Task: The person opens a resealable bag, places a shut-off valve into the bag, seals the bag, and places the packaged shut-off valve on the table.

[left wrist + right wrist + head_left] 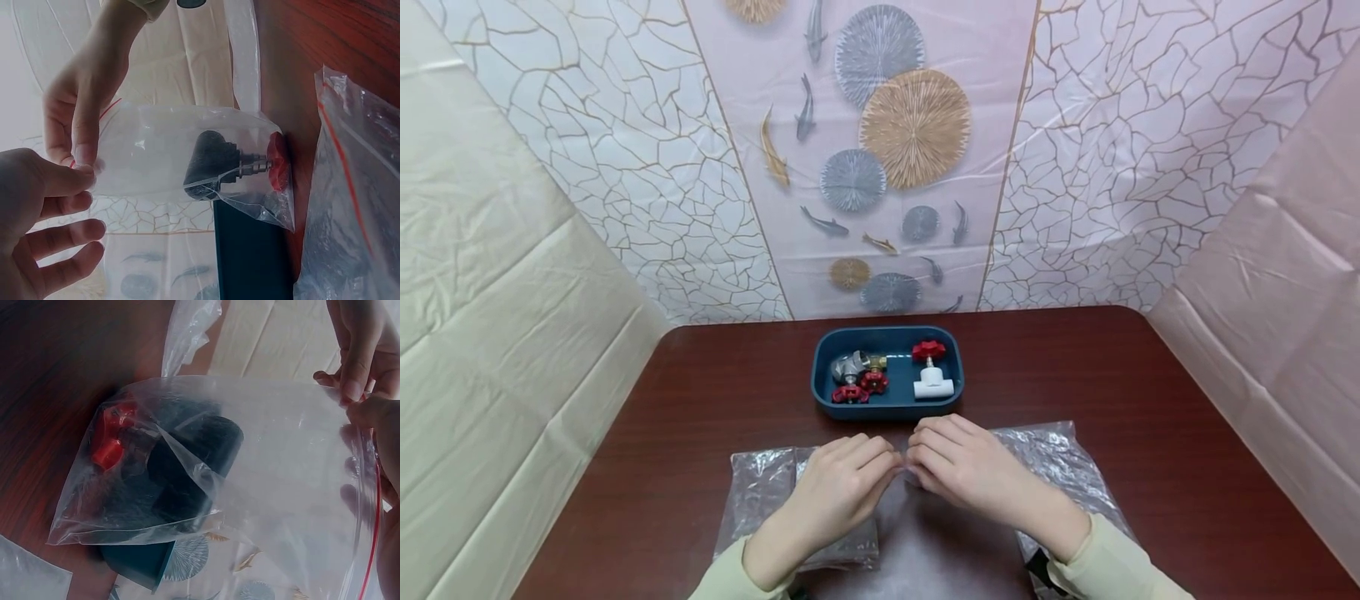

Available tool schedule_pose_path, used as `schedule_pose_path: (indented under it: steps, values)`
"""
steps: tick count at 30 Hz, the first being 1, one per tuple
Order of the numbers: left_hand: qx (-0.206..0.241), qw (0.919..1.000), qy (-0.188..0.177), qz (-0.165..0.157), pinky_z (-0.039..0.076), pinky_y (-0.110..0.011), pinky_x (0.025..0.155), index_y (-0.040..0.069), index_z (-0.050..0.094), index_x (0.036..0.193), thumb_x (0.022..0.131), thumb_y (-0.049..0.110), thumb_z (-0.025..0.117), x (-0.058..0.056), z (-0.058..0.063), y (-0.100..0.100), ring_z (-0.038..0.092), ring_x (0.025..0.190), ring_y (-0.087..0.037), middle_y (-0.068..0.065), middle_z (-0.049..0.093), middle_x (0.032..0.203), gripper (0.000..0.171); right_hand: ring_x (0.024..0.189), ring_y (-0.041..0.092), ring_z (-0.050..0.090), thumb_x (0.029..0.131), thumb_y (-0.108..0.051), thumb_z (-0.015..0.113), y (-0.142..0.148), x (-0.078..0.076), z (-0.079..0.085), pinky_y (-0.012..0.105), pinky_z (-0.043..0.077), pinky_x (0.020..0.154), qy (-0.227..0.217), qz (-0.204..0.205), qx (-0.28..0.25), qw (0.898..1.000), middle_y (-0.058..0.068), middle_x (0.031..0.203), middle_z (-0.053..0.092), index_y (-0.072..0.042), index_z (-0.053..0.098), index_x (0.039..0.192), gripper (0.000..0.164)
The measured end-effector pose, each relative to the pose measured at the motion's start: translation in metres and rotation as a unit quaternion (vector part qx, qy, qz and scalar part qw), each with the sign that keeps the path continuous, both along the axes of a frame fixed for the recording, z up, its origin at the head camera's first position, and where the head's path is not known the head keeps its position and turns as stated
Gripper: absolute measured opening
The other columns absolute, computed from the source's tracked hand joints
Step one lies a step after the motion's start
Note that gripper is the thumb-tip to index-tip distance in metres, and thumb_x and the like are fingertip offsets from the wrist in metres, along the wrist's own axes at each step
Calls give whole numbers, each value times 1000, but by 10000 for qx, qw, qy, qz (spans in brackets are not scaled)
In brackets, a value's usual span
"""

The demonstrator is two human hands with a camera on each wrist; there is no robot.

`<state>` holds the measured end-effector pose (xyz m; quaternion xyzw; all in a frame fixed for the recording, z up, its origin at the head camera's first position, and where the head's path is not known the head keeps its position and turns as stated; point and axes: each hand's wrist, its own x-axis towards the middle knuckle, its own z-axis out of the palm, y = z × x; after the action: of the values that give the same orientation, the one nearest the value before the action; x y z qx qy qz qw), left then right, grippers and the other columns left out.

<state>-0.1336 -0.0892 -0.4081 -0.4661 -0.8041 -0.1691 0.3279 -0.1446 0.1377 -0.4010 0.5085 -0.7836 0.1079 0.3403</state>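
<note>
Plastic bag (153, 140) — left hand (841, 477) and right hand (966, 465) pinch its top edge — red-wheeled black valve (212, 164) inside.

Obstacles: tray (887, 412) ahead, bags (1060, 458) either side

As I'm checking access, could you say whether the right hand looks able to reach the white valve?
Probably yes: the white valve lies uncovered in the tray beyond the right hand, but that hand holds a clear bag.

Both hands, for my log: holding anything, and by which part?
The left hand and right hand pinch a clear bag by its red-striped edge.
</note>
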Motion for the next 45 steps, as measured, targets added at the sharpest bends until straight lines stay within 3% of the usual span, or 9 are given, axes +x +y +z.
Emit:
schedule_pose_path:
  steps: [17,45]
  values:
    - [-66,10000,30,60,47,-20,64,19,72,94,98,22,64,-4,3,3,56,75,-8,10,63,87,10,96,19,63,105,-27,43,5,-1,0,33,51,85,241,-372,9,9990,0,95,68,-14,67,91,31]
    - [-52,10000,-29,38,48,-22,64,19,73,94,96,20,67,-8,5,5,57,75,-7,10,64,88,7,96,20,64,104,-27,50,34,-1,-4,37,51,85,39,-297,-446,9986,-2,94,67,-15,66,91,24]
